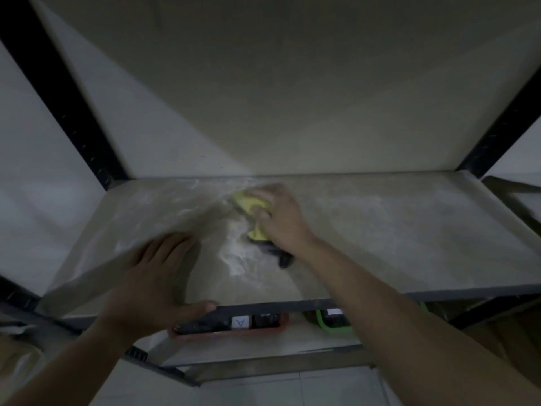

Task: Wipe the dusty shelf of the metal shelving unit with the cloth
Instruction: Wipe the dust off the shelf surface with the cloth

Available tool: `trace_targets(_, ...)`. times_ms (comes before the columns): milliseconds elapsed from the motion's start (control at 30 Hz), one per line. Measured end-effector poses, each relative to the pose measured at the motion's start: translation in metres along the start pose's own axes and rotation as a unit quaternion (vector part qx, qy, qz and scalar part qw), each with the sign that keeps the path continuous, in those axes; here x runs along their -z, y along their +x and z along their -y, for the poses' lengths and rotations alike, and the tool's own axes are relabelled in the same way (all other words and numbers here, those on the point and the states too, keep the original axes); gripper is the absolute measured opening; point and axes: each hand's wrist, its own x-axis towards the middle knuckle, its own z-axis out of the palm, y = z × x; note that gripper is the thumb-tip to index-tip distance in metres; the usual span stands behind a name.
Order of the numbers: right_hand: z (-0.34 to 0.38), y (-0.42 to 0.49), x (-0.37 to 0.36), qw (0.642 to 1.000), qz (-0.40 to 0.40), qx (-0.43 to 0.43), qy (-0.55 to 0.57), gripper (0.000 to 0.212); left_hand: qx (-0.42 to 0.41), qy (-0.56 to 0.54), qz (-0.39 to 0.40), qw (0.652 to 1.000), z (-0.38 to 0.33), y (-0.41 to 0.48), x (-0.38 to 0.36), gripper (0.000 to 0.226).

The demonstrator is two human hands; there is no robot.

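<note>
On the dusty shelf [380, 230], mid-back, we press the soft yellow cloth [251, 205] under our right hand [281, 218], fingers curled over it; our left hand [158, 276] lies flat, fingers together; it should bunch easily, so we judge a broad palm hold best.

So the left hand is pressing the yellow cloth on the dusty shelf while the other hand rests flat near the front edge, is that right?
Not quite: the head view shows the right hand pressing the yellow cloth on the dusty shelf. The left hand is the one resting flat near the front edge.
</note>
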Motion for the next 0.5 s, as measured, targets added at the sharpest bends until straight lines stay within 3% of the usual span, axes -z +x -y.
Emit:
trace_targets(133,-0.082,0.007,0.085,0.977,-0.145,-0.062,-0.142,0.053,0.003,0.007,0.005,1.000,0.002,0.000,-0.003,0.119)
trace_targets(233,-0.146,-0.008,0.141,0.955,-0.111,-0.183,-0.207,0.067,-0.001,-0.003,-0.001,1.000,0.002,0.000,-0.003,0.117)
trace_targets(300,-0.161,-0.015,0.142,0.944,-0.077,-0.229,-0.226,0.056,-0.006,-0.005,-0.006,1.000,0.001,0.001,-0.003,0.116)
trace_targets(433,-0.114,-0.007,0.088,0.951,-0.072,-0.154,-0.259,0.041,-0.009,-0.002,-0.010,1.000,0.000,0.002,-0.002,0.116)
trace_targets(500,-0.076,-0.007,0.049,0.966,-0.060,-0.132,-0.215,0.036,-0.007,0.000,-0.007,1.000,0.000,0.002,-0.002,0.116)
